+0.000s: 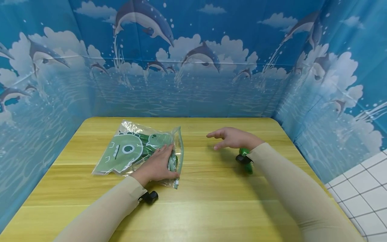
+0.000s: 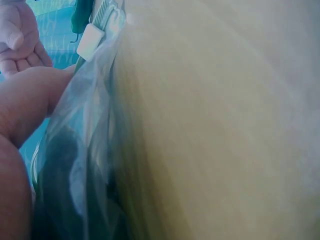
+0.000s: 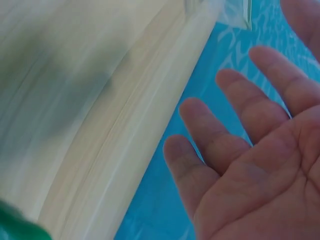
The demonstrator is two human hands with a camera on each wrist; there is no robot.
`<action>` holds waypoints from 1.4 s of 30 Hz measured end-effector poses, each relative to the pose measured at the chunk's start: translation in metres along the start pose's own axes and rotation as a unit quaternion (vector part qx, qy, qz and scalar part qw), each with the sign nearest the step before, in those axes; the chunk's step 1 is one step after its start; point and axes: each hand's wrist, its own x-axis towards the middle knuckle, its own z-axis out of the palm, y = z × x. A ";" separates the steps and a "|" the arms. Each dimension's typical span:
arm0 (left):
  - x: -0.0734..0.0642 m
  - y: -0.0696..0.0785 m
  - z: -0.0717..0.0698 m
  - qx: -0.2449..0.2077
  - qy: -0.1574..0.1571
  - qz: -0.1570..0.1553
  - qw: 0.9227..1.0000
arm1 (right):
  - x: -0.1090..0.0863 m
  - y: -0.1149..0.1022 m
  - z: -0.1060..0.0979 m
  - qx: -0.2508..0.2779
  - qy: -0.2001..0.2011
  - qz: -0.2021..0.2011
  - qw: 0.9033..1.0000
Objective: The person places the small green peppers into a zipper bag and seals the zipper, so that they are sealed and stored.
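Observation:
A clear slider-zip bag (image 1: 121, 158) printed with a green one-eyed cartoon face lies on the left half of the table, with green things inside. My left hand (image 1: 158, 164) rests on its zip end, fingers stretched over the plastic and thumb spread towards the edge. The left wrist view shows the thumb near the white slider (image 2: 90, 42). My right hand (image 1: 234, 137) hovers above the table at the right, its fingers spread and holding nothing. Under that wrist lies a shiny green object (image 1: 249, 168), partly hidden by the wrist camera; its kind is unclear.
The yellow wood-grain table (image 1: 205, 208) has rounded far corners. A blue dolphin-print curtain (image 1: 193, 90) stands along its back and sides. White tiles (image 1: 362, 188) show at the lower right. Black cameras sit on both wrists.

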 end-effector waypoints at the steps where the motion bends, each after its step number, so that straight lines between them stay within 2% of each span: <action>1: 0.000 0.000 0.000 0.000 0.000 0.000 1.000 | -0.003 0.003 -0.002 0.000 -0.002 0.001 1.000; 13: 0.001 -0.001 0.000 -0.004 -0.002 -0.005 1.000 | -0.027 0.037 -0.017 0.012 -0.009 0.017 1.000; 24: 0.001 -0.001 0.001 -0.001 -0.004 -0.009 1.000 | -0.052 0.063 -0.023 -0.002 0.001 0.030 1.000; 31: 0.001 0.000 0.000 -0.002 -0.007 -0.012 1.000 | -0.061 0.072 -0.021 0.013 0.000 0.058 0.998; 42: 0.002 -0.002 0.002 -0.002 -0.009 -0.013 1.000 | -0.069 0.080 -0.014 0.003 0.002 0.060 0.998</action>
